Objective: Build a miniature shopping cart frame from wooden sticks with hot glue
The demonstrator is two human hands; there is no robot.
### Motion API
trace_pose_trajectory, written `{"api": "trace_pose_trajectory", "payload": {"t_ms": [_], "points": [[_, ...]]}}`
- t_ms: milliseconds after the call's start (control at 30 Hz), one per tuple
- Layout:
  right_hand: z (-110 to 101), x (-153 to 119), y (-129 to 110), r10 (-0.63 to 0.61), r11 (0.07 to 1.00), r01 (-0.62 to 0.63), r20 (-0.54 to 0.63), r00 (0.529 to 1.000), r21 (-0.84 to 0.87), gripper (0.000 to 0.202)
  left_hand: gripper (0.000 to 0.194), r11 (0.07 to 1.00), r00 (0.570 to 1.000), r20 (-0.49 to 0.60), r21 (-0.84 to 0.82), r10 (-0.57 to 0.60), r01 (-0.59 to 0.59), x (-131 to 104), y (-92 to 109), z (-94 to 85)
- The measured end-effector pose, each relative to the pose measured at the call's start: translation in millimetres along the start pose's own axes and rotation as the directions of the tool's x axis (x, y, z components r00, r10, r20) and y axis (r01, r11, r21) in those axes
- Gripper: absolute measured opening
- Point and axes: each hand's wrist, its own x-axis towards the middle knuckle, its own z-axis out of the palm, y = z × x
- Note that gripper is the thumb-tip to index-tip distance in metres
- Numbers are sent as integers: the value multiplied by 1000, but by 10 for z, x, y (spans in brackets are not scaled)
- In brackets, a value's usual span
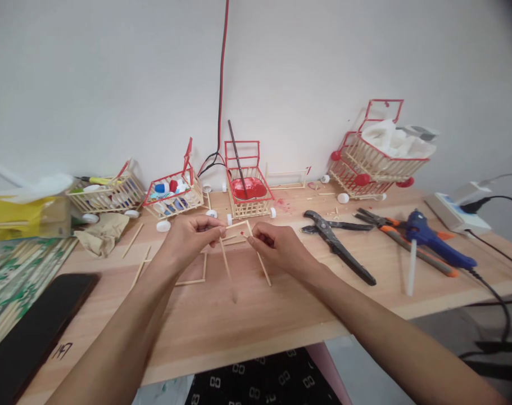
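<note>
Between both hands is a three-sided frame of thin wooden sticks [260, 260], its two long legs slanting down toward me. My left hand [196, 235] pinches its left corner between thumb and fingers. At the right leg, near the upper right corner, my right hand [273, 242] is closed in a pinch. Beside my left wrist a rectangular stick frame [204, 267] lies on the wooden table [247, 332], partly hidden by my forearm. Two crossed sticks [141, 264] rest farther left.
Small stick carts [249, 211] with red rims line the wall, one holding red paint and a brush. A stacked pair of carts [365, 163] stands right. Cutters [340, 247], pliers [407, 242], a blue glue gun [439, 239] and a power strip [458, 212] lie right; a phone [40, 332] left.
</note>
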Motion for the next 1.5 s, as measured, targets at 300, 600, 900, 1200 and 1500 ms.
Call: {"api": "trace_pose_trajectory", "payload": {"t_ms": [300,600,900,1200,1500], "points": [[-2,-12,-11,-1,1000,2,-21,1000,8,22,15,1000,1000,-9,0,-6,6,-8,33,-5],[-3,-14,39,-13,999,13,11,1000,43,15,15,1000,1000,-2,1,6,-6,6,8,-6],[-21,-6,5,-21,999,22,-16,1000,29,18,25,999,999,21,-31,36,-36,-4,52,-19],[-14,-14,12,-3,1000,4,-12,1000,22,17,30,999,1000,17,-51,15,-15,-8,85,-7],[13,-16,-1,-19,999,20,-15,1000,43,17,16,1000,1000,-5,-8,12,-12,-14,44,4]]}}
